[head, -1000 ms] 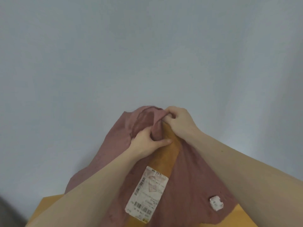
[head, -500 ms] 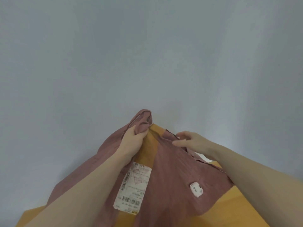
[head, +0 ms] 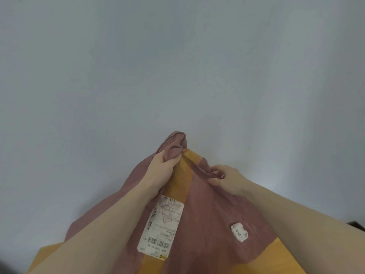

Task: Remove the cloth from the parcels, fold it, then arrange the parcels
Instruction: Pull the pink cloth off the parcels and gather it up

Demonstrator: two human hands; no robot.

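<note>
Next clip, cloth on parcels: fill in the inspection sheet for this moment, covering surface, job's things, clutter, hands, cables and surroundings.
Surface: pale grey surface, plain.
Job's things: dusty-pink cloth draped over yellow parcels; a strip of parcel with a shipping label is exposed; small white tag on the cloth.
Clutter: nothing seen.
Hands: left hand grips bunched cloth at the top; right hand pinches the cloth edge.
Cables: nothing seen.
Surroundings: dark object at the right edge, unidentifiable.

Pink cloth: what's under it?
Under the pink cloth, yellow-orange parcels show through the gap, one bearing a shipping label, plus corners at the bottom. How many parcels, and the rest of them, is covered.
</note>
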